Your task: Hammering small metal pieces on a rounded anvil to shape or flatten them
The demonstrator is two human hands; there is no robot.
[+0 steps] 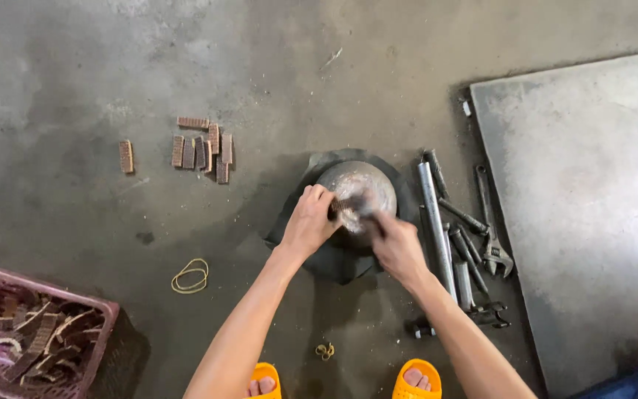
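A: Where is the round metal block (359, 193)?
B: Centre of the frame, on a black rubber sheet (341, 258) on the concrete floor (75, 89).
A: And the hands?
B: The left hand (310, 222) is curled, pinching a small piece on the block. The right hand (396, 247) is closed around something blurred.
A: Nearby?
B: Wrenches and steel rods (463, 236) right of centre, brown toothed strips (204, 151) upper left, a pink basket (35, 332) lower left.

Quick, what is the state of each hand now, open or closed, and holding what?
Left hand: closed on a small blurred piece at the round metal block.
Right hand: closed; what it grips cannot be told.
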